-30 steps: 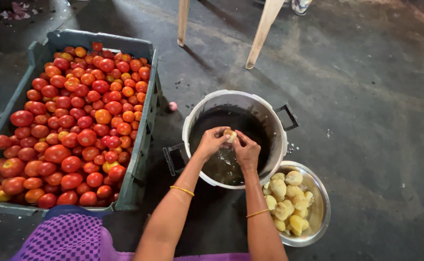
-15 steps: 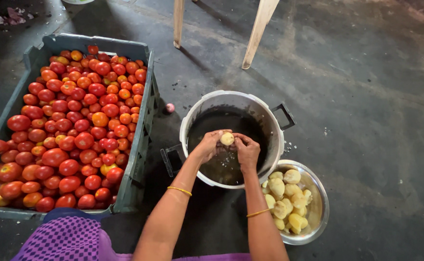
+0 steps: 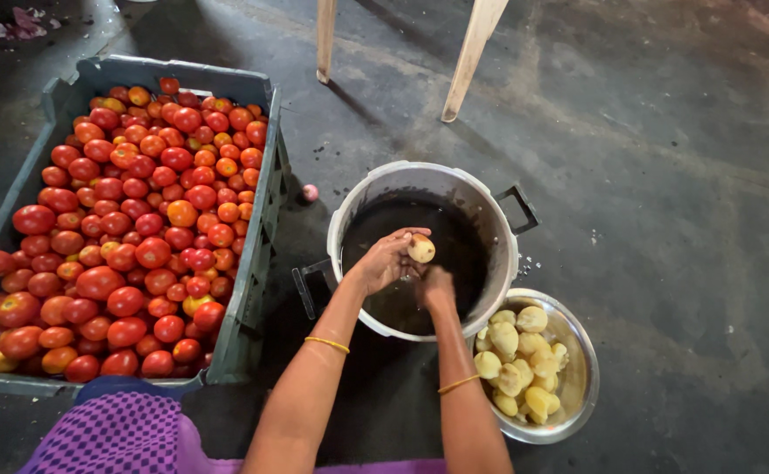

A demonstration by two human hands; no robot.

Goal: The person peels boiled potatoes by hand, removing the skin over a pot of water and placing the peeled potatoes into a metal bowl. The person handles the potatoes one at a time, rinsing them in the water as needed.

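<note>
Potato [image 3: 420, 248], part-peeled, sits pinched in the left hand [image 3: 384, 262] grip over the pot [image 3: 490, 211], so scraps drop inside; right hand [image 3: 437, 285] grip closed beneath, bowl [image 3: 577, 386] at four o'clock.

Bare dark floor [image 3: 683, 175] fills the right half and upper right of the frame, open for passage. At top centre two pale furniture legs [image 3: 472, 57] stand in the way. The left side is blocked by a grey crate [image 3: 266, 228] heaped with tomatoes [image 3: 130, 228]. At centre the big pot [image 3: 490, 219] touches the steel bowl [image 3: 582, 377] at lower right; only a narrow strip of floor separates pot and crate, with one small pink thing [image 3: 311, 192] lying there.
</note>
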